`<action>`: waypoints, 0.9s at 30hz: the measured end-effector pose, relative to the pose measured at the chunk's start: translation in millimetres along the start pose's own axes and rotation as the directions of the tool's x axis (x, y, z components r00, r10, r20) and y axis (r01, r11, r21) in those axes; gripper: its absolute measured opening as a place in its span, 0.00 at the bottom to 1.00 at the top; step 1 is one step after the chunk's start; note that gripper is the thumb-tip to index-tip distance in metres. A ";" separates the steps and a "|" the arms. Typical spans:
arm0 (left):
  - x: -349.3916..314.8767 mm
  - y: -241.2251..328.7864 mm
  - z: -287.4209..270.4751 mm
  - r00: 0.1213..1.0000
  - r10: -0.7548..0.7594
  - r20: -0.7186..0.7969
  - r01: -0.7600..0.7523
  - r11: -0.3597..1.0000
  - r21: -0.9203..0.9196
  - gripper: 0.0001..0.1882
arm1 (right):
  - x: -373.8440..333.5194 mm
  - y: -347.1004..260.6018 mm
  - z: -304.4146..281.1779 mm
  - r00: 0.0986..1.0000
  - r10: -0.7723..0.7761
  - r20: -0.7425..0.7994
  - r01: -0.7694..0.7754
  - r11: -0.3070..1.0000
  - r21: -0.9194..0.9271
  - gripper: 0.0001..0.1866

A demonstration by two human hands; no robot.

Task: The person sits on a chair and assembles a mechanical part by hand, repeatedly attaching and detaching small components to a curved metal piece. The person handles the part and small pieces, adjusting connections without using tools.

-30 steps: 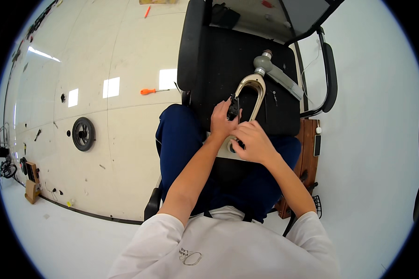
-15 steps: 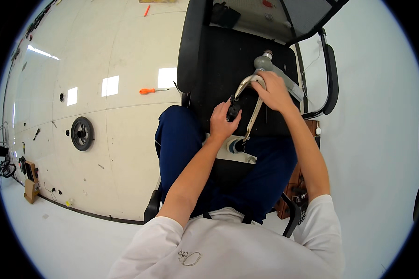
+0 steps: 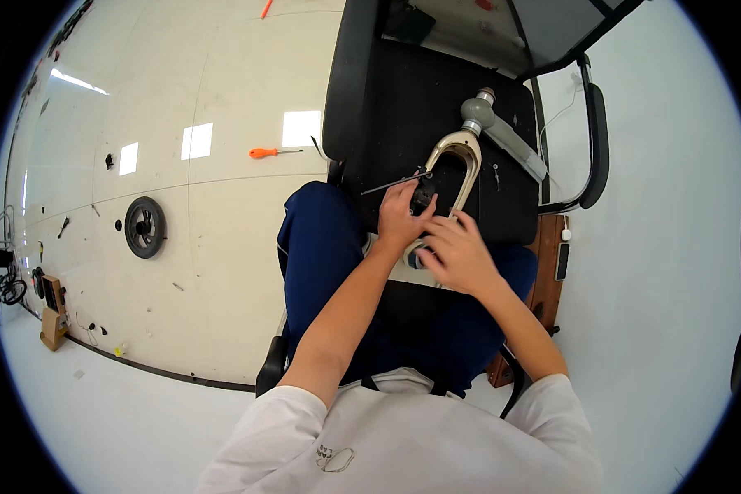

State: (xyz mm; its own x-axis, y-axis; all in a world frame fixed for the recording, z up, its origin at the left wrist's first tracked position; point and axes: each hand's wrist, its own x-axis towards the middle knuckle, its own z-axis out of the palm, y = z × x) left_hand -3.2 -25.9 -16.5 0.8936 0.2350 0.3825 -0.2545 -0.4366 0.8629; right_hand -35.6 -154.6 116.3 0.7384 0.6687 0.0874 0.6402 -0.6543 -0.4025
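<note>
On the black chair seat [image 3: 403, 90] in front of me lies a cream two-legged fork [image 3: 473, 160], its crown joined to a grey tube assembly [image 3: 509, 142]. My left hand [image 3: 398, 221] is closed on a small black block-shaped part [image 3: 424, 194] at the fork's left leg; its exact kind is unclear. A thin dark rod [image 3: 383, 187], like a hex key, sticks out leftward from beside that part, just above my left fingertips. My right hand [image 3: 461, 253], slightly blurred, is beside the right leg's lower end with fingers apart and nothing visible in them.
On the floor to the left lie an orange-handled screwdriver [image 3: 263, 153], a small black wheel [image 3: 145, 227] and several small parts. A small metal piece [image 3: 496, 174] rests on the seat right of the fork. The chair's armrest [image 3: 596, 144] rises at the far right.
My right hand has left the fork's crown and moved down toward the right leg's lower end. The dark rod now shows by my left hand. The view has shifted slightly.
</note>
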 end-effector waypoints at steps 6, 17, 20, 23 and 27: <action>0.8 -0.2 -0.2 1.000 -0.020 0.023 0.020 1.000 -0.005 0.23 | 25.3 15.6 -35.0 0.981 0.105 -0.165 -0.106 0.994 0.001 0.17; -1.9 1.1 -1.1 1.000 -0.013 0.001 0.013 0.997 0.080 0.30 | 38.0 -28.1 13.4 0.981 -0.191 0.032 0.191 0.982 0.005 0.10; 4.2 3.5 -2.8 0.998 0.057 -0.034 -0.056 0.997 0.051 0.27 | -21.2 9.6 -21.2 0.996 -0.004 0.089 0.007 0.999 -0.031 0.09; 1.8 4.0 -2.3 0.999 0.034 -0.006 -0.034 0.999 0.015 0.24 | -24.8 47.7 -33.3 0.973 0.185 -0.138 -0.204 0.969 -0.142 0.12; 11.0 11.1 -5.4 0.999 -0.041 0.027 0.042 0.999 -0.032 0.23 | 47.5 83.5 -42.5 0.939 0.326 -0.111 -0.342 0.924 -0.171 0.19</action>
State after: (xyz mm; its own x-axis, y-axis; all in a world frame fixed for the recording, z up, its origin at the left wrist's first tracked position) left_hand 1.7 -23.5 -0.9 0.9130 0.2288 0.3378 -0.2287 -0.3988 0.8881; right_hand 61.9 -192.4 125.6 0.9256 0.3748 0.0522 0.3756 -0.8936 -0.2457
